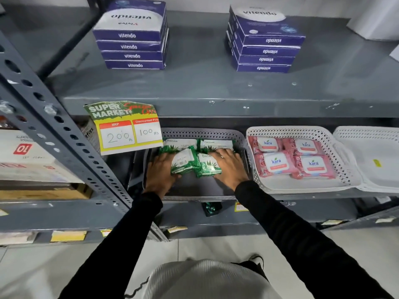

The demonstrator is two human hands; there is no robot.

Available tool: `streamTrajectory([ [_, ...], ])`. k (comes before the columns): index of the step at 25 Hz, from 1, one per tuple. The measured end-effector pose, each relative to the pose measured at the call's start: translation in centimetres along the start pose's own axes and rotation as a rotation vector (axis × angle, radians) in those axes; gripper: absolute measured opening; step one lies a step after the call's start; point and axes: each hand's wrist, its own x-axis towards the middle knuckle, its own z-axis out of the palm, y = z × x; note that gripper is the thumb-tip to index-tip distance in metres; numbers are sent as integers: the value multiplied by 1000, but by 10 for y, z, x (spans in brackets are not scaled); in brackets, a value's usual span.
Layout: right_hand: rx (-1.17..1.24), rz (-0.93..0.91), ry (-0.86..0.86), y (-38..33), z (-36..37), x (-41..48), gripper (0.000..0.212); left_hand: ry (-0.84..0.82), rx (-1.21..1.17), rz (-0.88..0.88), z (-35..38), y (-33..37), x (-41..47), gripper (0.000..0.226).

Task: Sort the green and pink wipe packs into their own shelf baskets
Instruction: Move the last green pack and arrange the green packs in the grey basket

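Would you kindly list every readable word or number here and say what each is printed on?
"vitendo": purple flat boxes, left stack and right stack (there upside down).
"SUPER MARKET", "MRP", "200", "100": green and yellow paper price sign.
"ORIGAMI": green wipe packs in the grey perforated basket.
"kara", "25": pink wipe packs in the white perforated basket.
"10": white carton, inverted.
Lower shelf tags: unreadable.

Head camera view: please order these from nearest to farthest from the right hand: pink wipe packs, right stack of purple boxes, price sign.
From the right hand:
1. Pink wipe packs, in the white basket just right.
2. Price sign, hanging at left.
3. Right stack of purple boxes, upper shelf.
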Motion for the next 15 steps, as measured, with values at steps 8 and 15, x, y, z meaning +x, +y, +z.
streamTrajectory([
  [8, 105, -13, -167, 16, -9, 2, 81, -54, 145, 88, -1, -6, 1, 83],
  [15, 85, -65, -274, 18, -5, 5, 78, -112, 97, 65, -2, -3, -2, 81],
])
